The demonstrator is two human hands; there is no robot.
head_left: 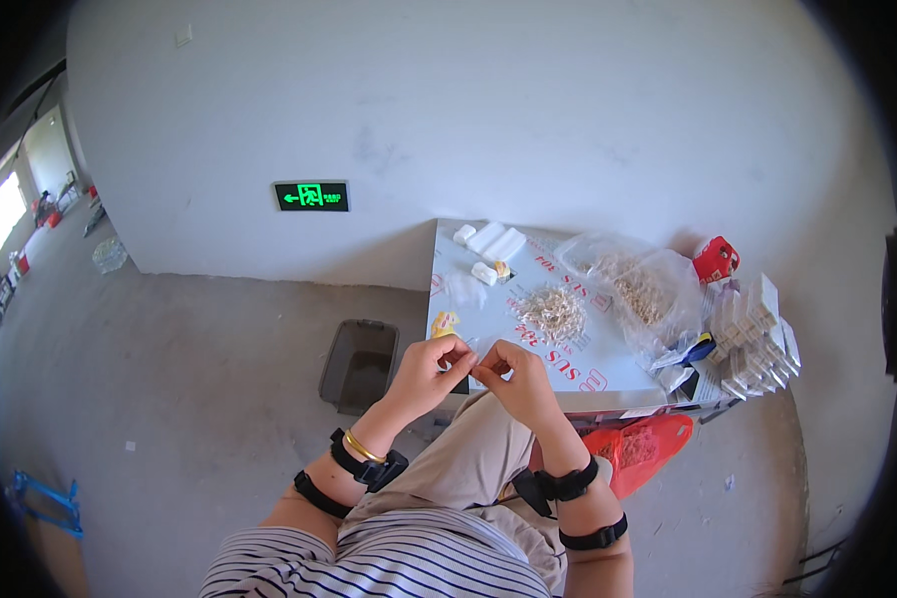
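Though clear, bag (681,283) of pale pieces (640,300)

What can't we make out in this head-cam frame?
Head view: what the left hand and right hand hold, if anything: too small, covered by the hands themselves.
Head view: exact shape of single pieces in the pale pile: too small.
Head view: contents of the red bag: veiled by its film.

The person's shirt (369,563) – white, dark-striped; trousers (458,453), beige
Black straps (568,484), gold bangle (361,448); silvery tabletop (613,344) printed red – cream-coloured pieces (553,315), orange-red bag (653,447), green-on-black sign (311,196).
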